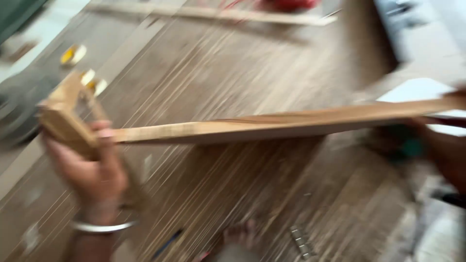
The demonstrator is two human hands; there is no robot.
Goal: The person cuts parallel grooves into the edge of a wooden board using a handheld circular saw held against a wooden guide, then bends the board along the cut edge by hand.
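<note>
My left hand (92,167) grips the left end of a long, narrow wooden frame (272,125), where a short cross piece (68,114) joins it. A metal bangle (102,226) circles that wrist. The long rail runs to the right, above the wooden board surface. At the far right my right hand (444,148) is under the rail's other end; blur hides how the fingers sit. The whole picture is smeared by motion.
Below lies a large brown wooden board (233,73). A thin wooden strip (218,13) lies across its far edge. Small yellow round objects (73,54) sit at upper left. A bare foot (240,237) and a strip of metal staples (302,241) show at the bottom.
</note>
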